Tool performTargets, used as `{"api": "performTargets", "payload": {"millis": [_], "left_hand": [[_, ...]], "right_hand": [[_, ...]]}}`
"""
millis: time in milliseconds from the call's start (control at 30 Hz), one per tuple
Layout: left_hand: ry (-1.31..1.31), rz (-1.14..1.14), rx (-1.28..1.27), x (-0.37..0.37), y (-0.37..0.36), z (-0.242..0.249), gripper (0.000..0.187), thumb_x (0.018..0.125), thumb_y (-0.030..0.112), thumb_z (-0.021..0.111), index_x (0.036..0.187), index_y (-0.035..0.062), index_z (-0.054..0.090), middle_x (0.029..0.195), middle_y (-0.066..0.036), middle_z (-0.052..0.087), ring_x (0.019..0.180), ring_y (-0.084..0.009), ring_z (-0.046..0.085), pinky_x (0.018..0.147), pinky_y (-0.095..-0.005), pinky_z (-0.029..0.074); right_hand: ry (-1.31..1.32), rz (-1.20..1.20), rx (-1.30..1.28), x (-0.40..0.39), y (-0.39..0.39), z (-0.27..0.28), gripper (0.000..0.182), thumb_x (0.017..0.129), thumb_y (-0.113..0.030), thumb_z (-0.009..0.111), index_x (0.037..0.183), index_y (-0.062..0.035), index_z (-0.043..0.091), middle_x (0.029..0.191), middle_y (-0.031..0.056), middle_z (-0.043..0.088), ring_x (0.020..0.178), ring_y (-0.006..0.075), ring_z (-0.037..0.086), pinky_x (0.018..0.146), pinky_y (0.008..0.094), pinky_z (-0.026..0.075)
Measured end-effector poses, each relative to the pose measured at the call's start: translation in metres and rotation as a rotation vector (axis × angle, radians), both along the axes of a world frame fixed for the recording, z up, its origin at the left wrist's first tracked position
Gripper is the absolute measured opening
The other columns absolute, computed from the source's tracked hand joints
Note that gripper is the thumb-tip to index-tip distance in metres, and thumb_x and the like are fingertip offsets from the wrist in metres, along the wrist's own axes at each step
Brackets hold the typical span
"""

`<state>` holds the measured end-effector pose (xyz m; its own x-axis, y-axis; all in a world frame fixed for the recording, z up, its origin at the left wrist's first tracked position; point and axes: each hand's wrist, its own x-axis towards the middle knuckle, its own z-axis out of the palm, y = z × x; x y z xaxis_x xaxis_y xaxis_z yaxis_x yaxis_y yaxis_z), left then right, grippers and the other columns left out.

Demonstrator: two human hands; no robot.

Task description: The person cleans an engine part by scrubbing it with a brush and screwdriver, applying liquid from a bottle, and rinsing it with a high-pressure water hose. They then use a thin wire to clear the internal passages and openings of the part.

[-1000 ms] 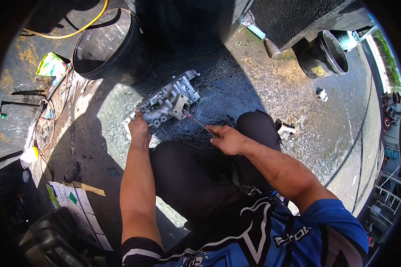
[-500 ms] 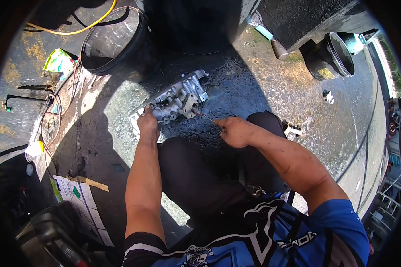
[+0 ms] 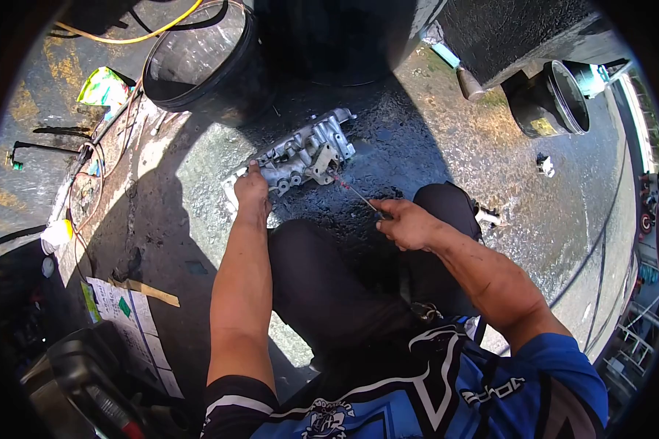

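Note:
A silver metal engine part [image 3: 294, 155] lies on the dark, wet-looking ground in front of my knees, tilted up toward the right. My left hand [image 3: 252, 190] grips its lower left end, fingers closed on the edge. A flat, pale metal plate [image 3: 324, 165] sits against the part's right half. In my right hand [image 3: 408, 222] is a thin tool [image 3: 362, 197] with a long shaft, held by its dark handle. The shaft's reddish tip end reaches the edge of the plate; the exact contact is too small to tell.
A large black bucket [image 3: 198, 58] stands at the upper left, beside a big dark container [image 3: 329, 44]. Another black bucket [image 3: 553, 102] is at the upper right. A hose [image 3: 102, 164], printed sheets [image 3: 128, 314] and a black case [image 3: 88, 373] lie on the left.
The whole view has shifted slightly, so the scene sits farther right. My right hand has drawn a little away from the engine part, and more of the tool's shaft shows.

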<state>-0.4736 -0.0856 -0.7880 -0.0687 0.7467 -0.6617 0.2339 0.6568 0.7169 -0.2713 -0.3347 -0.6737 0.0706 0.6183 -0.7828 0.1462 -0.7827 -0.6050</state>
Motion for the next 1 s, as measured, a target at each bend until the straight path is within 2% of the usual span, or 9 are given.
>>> {"api": "performTargets", "payload": {"millis": [133, 300, 367, 433, 733, 833, 867, 967, 1000], "left_hand": [[0.027, -0.075, -0.063, -0.001, -0.003, 0.000, 0.048, 0.103, 0.041, 0.054, 0.112, -0.0060, 0.060, 0.095, -0.015, 0.063, 0.076, -0.0258, 0.065, 0.055, -0.0432, 0.051], [-0.035, -0.103, 0.010, -0.015, 0.017, -0.057, 0.047, 0.103, 0.040, 0.053, 0.114, -0.0051, 0.062, 0.099, -0.018, 0.064, 0.077, -0.0279, 0.065, 0.062, -0.0447, 0.053], [0.062, -0.081, -0.029, -0.007, 0.002, -0.022, 0.051, 0.102, 0.043, 0.054, 0.111, -0.0064, 0.063, 0.088, -0.014, 0.062, 0.066, -0.0236, 0.057, 0.054, -0.0422, 0.045], [0.082, -0.032, -0.029, 0.004, -0.001, 0.007, 0.055, 0.100, 0.046, 0.055, 0.104, -0.0079, 0.064, 0.070, -0.008, 0.057, 0.052, -0.0184, 0.045, 0.044, -0.0405, 0.033], [0.069, -0.002, 0.002, 0.002, 0.004, -0.022, 0.058, 0.098, 0.047, 0.059, 0.110, -0.0094, 0.063, 0.080, -0.015, 0.064, 0.064, -0.0238, 0.057, 0.053, -0.0412, 0.044], [0.125, -0.031, 0.113, -0.003, 0.008, -0.027, 0.057, 0.099, 0.046, 0.058, 0.110, -0.0099, 0.063, 0.084, -0.017, 0.065, 0.066, -0.0256, 0.058, 0.053, -0.0423, 0.044], [0.118, -0.026, 0.070, -0.001, 0.004, -0.010, 0.057, 0.099, 0.046, 0.057, 0.109, -0.0104, 0.064, 0.086, -0.019, 0.065, 0.067, -0.0264, 0.059, 0.054, -0.0424, 0.045], [0.183, -0.058, 0.053, -0.001, 0.002, -0.010, 0.057, 0.099, 0.046, 0.057, 0.108, -0.0107, 0.063, 0.086, -0.020, 0.066, 0.064, -0.0268, 0.058, 0.053, -0.0429, 0.045], [0.187, -0.075, 0.039, -0.002, 0.002, -0.013, 0.057, 0.099, 0.045, 0.057, 0.109, -0.0109, 0.063, 0.086, -0.020, 0.066, 0.064, -0.0268, 0.059, 0.053, -0.0430, 0.045]], "right_hand": [[-0.185, 0.170, 0.062, 0.007, 0.011, 0.005, 0.056, 0.091, -0.016, 0.060, 0.144, -0.0005, 0.049, 0.103, 0.0206, 0.071, 0.072, 0.0333, 0.070, 0.073, 0.0423, 0.054], [0.154, -0.205, 0.017, 0.000, 0.008, -0.013, 0.057, 0.095, -0.010, 0.056, 0.150, -0.0059, 0.043, 0.075, 0.0064, 0.057, 0.053, 0.0157, 0.053, 0.049, 0.0312, 0.045], [0.241, -0.266, -0.060, -0.003, 0.003, -0.013, 0.059, 0.096, -0.008, 0.055, 0.153, -0.0075, 0.039, 0.069, 0.0018, 0.049, 0.049, 0.0108, 0.046, 0.044, 0.0269, 0.039], [0.197, -0.209, -0.009, -0.006, 0.008, -0.023, 0.061, 0.097, -0.009, 0.055, 0.155, -0.0088, 0.035, 0.069, 0.0015, 0.050, 0.047, 0.0102, 0.044, 0.041, 0.0264, 0.035], [0.369, -0.443, -0.047, -0.015, -0.003, -0.017, 0.058, 0.099, -0.009, 0.055, 0.154, -0.0111, 0.038, 0.070, 0.0003, 0.050, 0.050, 0.0094, 0.045, 0.044, 0.0258, 0.037], [0.227, -0.242, -0.048, -0.012, -0.016, -0.018, 0.056, 0.099, -0.009, 0.054, 0.154, -0.0108, 0.039, 0.069, -0.0008, 0.048, 0.050, 0.0078, 0.042, 0.042, 0.0249, 0.034], [0.148, -0.139, -0.044, -0.010, -0.005, -0.027, 0.056, 0.098, -0.012, 0.054, 0.152, -0.0100, 0.041, 0.080, 0.0085, 0.062, 0.061, 0.0197, 0.060, 0.055, 0.0336, 0.050], [-0.410, 0.316, 0.269, -0.010, 0.012, -0.033, 0.058, 0.095, -0.015, 0.056, 0.150, -0.0059, 0.041, 0.109, 0.0216, 0.068, 0.098, 0.0361, 0.069, 0.088, 0.0425, 0.054], [-0.327, 0.315, 0.199, 0.001, 0.012, -0.010, 0.060, 0.092, -0.018, 0.057, 0.148, -0.0015, 0.042, 0.132, 0.0275, 0.059, 0.126, 0.0417, 0.054, 0.111, 0.0435, 0.041]]}}
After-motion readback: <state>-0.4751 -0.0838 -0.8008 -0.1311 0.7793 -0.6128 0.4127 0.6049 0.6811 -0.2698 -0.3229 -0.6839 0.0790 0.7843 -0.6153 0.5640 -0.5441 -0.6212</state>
